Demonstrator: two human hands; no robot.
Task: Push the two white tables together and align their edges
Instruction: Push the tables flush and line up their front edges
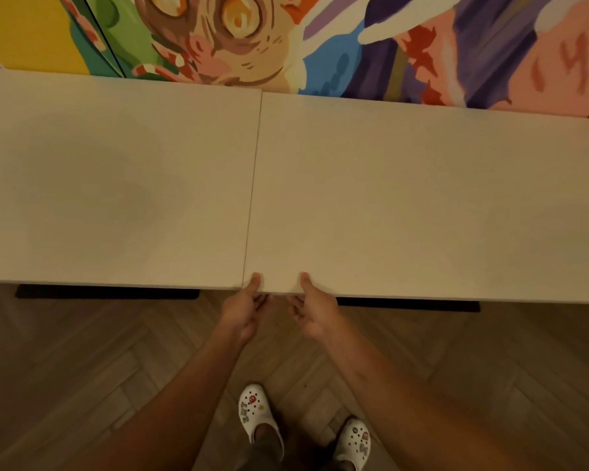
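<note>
Two white tables stand side by side against a painted wall. The left table [116, 185] and the right table [422, 198] meet along a thin seam that runs from the far edge to the near edge. The right table's near and far edges sit slightly lower in the picture than the left's. My left hand [244, 307] grips the right table's near edge just right of the seam, thumb on top and fingers underneath. My right hand [312, 311] grips the same edge a little further right in the same way.
A colourful mural [286, 39] covers the wall behind the tables. Black table feet [106, 293] show under the near edges. The floor is wooden herringbone parquet [82, 368]. My feet in white clogs [257, 413] stand just behind my hands.
</note>
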